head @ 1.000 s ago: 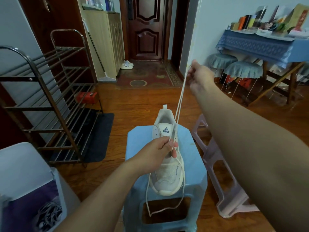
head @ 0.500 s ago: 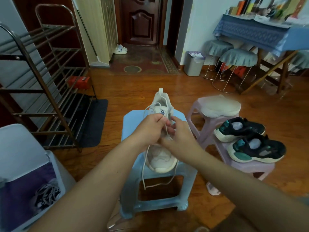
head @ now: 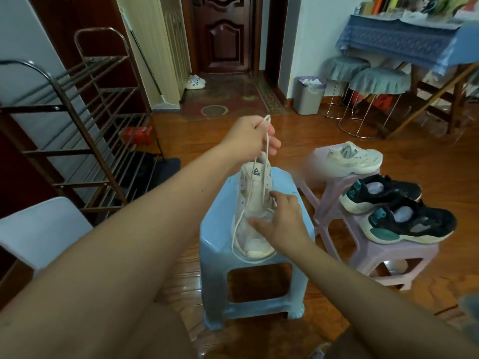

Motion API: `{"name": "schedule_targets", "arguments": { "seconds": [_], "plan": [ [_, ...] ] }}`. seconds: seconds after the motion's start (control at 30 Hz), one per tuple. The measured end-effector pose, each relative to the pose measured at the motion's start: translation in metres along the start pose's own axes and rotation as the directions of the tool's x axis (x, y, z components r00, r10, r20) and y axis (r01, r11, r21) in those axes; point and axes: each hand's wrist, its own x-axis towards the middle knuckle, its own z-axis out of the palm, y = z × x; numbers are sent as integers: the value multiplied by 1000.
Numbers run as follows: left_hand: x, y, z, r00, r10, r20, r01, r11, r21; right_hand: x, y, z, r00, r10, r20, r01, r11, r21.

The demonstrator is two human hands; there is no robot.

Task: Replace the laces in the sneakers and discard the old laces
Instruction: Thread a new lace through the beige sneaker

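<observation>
A white sneaker (head: pixel 255 177) stands on a light blue stool (head: pixel 220 244), toe toward me. My left hand (head: pixel 248 139) is raised above the shoe's tongue and pinches a white lace (head: pixel 264 149) that runs down into the eyelets. One loop of that lace hangs around the toe. My right hand (head: pixel 282 218) rests on the shoe's forefoot with fingers spread, holding it down.
A lilac stool (head: pixel 388 252) to the right carries another white sneaker (head: pixel 355 159) and two black-and-teal sneakers (head: pixel 407 224). A metal shoe rack (head: pixel 85 120) stands at left, a white bin (head: pixel 39 231) at lower left, a grey waste bin (head: pixel 309 95) by the far wall.
My right hand let go of the lace it had pulled up high and dropped onto the shoe. My left hand left the tongue and lifted the lace upward.
</observation>
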Motion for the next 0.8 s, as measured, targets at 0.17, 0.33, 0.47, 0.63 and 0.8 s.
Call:
{"name": "schedule_targets", "arguments": {
  "seconds": [0.17, 0.33, 0.47, 0.63, 0.8],
  "plan": [
    [-5, -4, -3, 999, -30, -17, 28, 995, -100, -9, 10, -19, 928, 323, 183, -351, 925, 144],
    [-11, 1, -3, 999, -46, -7, 46, 997, -64, -13, 11, -22, 880, 377, 289, -446, 864, 233],
    [-15, 6, 1, 996, -87, -13, 87, 996, -31, -13, -1, -43, 755, 388, 529, -609, 713, 347],
    [-15, 15, -1, 989, -144, -30, 142, 989, -39, -24, -12, -45, 667, 256, 699, -745, 245, 621],
    [-19, 17, 0, 979, -202, -22, 199, 975, -95, -34, -19, -40, 687, 187, 702, -714, -2, 700]
  ]
}}
